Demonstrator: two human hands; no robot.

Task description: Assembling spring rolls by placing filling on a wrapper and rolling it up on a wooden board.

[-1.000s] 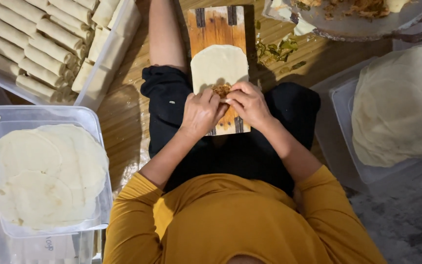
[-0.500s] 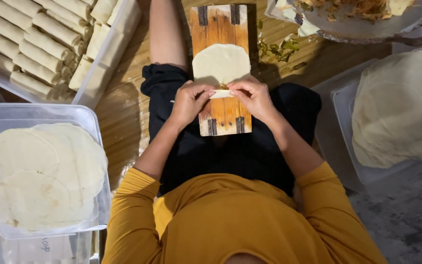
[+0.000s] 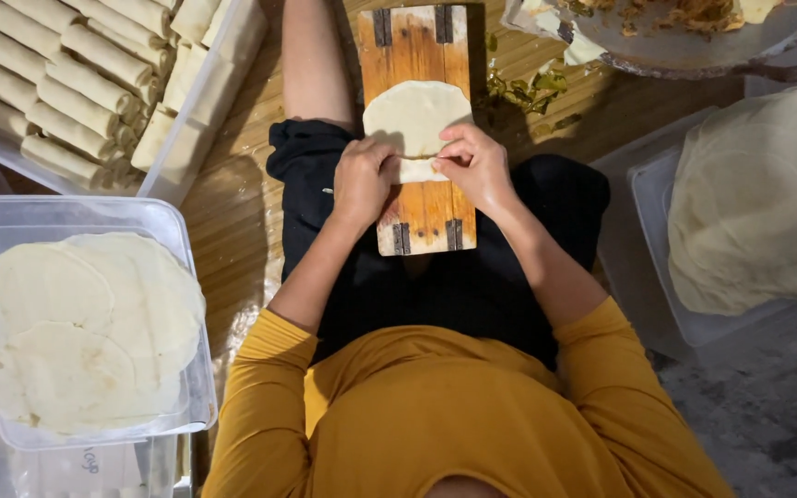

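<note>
Pinching wrapper (image 3: 414,117) edge, both hands (image 3: 362,180) (image 3: 478,166) mid-board (image 3: 422,207).

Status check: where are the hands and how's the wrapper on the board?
Left hand and right hand both pinch the rolled near edge of the wrapper. Wrapper lies on wooden board, far half flat. Nothing in the way.

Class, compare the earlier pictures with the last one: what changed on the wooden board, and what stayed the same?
The filling seen earlier is now covered: both hands, left hand and right hand, have rolled the near edge of the wrapper away from the body. The wooden board, the tray of finished rolls and the stacked wrappers stayed put.
</note>
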